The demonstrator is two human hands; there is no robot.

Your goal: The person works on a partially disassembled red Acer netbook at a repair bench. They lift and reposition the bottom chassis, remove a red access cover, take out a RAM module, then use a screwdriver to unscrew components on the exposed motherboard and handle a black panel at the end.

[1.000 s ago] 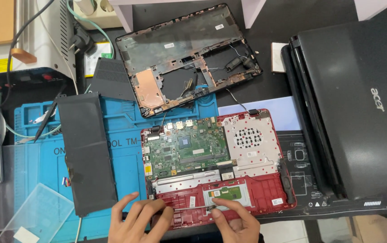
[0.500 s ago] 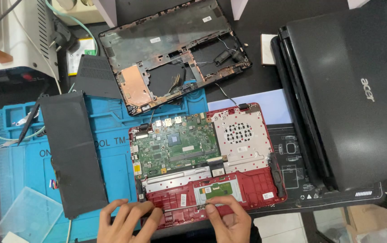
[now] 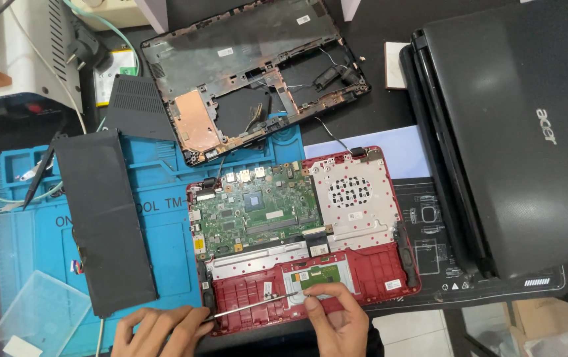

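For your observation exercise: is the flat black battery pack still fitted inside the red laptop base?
No: the black battery pack lies on the blue mat, left of the red laptop base.

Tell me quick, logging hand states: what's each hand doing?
Left hand: fingers curled, resting at the red laptop base edge.
Right hand: pinching a thin metal tool.

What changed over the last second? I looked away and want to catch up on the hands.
The right hand now pinches a thin metal strip lying across the red laptop base, with the left hand at its other end; earlier both hands rested on the front edge with no strip visible. The green circuit board, black battery and blue mat stayed put.
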